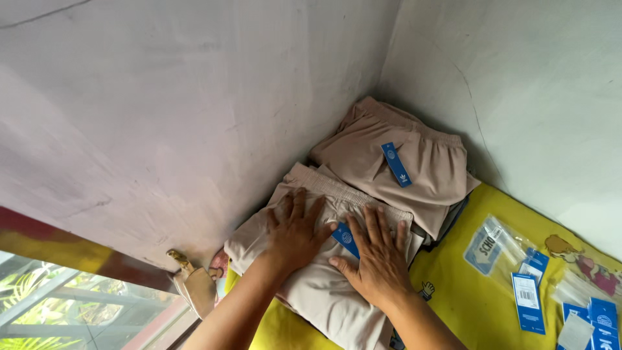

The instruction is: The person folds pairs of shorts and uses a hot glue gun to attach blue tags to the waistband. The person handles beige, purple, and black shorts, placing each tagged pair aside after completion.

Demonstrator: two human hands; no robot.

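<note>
My left hand [295,230] and my right hand [376,256] lie flat, fingers spread, on a folded beige garment [324,291] with an elastic waistband. A blue hang tag [345,238] on the garment shows between my hands, under the right thumb side. A second folded beige garment [402,162] lies in the wall corner behind it, with a long blue tag [396,164] on top. Both rest on a yellow printed sheet [466,291].
Several blue tags [528,301] and clear plastic bags [495,249] lie scattered on the sheet at the right. Grey walls [194,97] meet in a corner behind the garments. A window [58,298] and a small beige object [194,285] are at lower left.
</note>
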